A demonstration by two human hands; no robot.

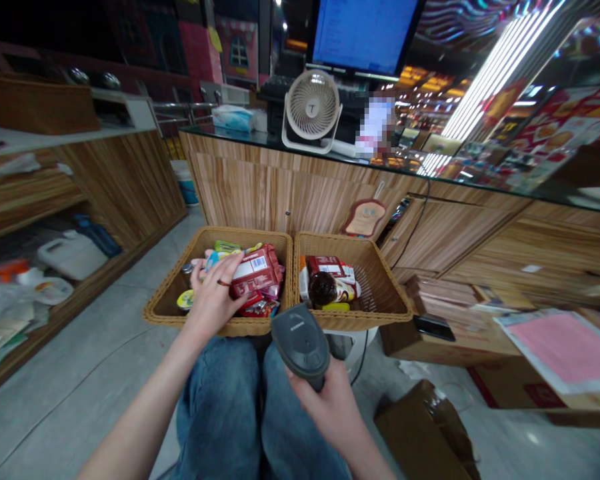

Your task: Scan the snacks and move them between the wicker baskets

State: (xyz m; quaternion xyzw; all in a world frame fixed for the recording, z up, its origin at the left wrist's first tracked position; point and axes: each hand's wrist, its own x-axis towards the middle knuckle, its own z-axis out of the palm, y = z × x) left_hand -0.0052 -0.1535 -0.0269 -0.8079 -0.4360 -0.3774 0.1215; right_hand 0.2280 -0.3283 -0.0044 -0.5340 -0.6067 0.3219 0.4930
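Observation:
My right hand (330, 400) is wrapped round the handle of a dark grey barcode scanner (300, 340), held above my knees in front of the baskets. My left hand (219, 290) reaches into the left wicker basket (173, 291), fingers spread over the snack packs. It touches or hovers beside a dark red snack package (257, 268) with a white label; its fingertips partly cover a blue and yellow packet (214, 259). A green packet (226, 246) lies at the back. In the right wicker basket (387, 280) are a dark-capped bottle (325, 289) on its side and a red box (325, 265).
Ahead stands a wooden counter (250, 183) with a white fan (313, 107) and a monitor (363, 33). To the right, a phone (434, 327) lies on cardboard boxes (395, 340), above a brown paper bag (420, 433). A shelf with a white jug (73, 253) is left.

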